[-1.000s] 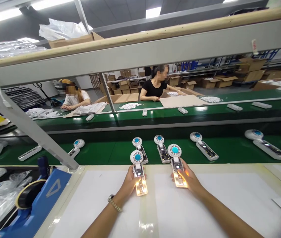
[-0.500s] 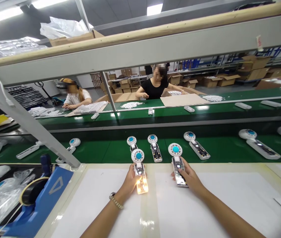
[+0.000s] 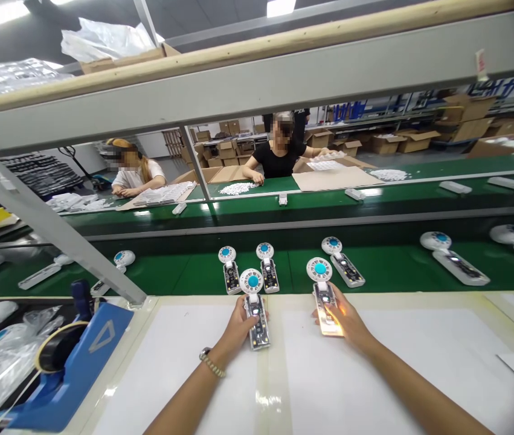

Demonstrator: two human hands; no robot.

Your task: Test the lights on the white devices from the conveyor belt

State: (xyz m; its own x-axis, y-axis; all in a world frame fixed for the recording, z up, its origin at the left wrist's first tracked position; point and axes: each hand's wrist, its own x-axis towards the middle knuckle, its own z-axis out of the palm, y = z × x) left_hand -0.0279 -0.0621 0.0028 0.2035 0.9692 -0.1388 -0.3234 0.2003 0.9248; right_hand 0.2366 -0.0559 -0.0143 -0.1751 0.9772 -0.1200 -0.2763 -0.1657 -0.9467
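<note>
My left hand (image 3: 237, 325) is closed around the body of a white handheld fan (image 3: 252, 281) with a round slotted head and a blue centre. Its thumb presses on the see-through body, where circuit parts show and the lower lamps are dark. In my right hand (image 3: 351, 319) is a second fan (image 3: 319, 269) of the same kind, with the thumb on its body and the lower end glowing orange. Both fans are held head up over the near edge of the white worktop. Just beyond them, two similar fans (image 3: 231, 275) (image 3: 269, 273) lie on the green belt.
More fans (image 3: 346, 269) lie along the green conveyor belt (image 3: 392, 266). A blue tape dispenser (image 3: 89, 362) stands at left beside plastic-wrapped parts (image 3: 0, 368). A metal post (image 3: 70, 223) slants across the left. Two people sit behind the far belt with piles of small white parts (image 3: 238, 188).
The left fan's lamps have gone from lit to dark, while the right fan's have lit up orange. Fans on the near belt have shifted left. A person opposite has lowered a hand to the white pile.
</note>
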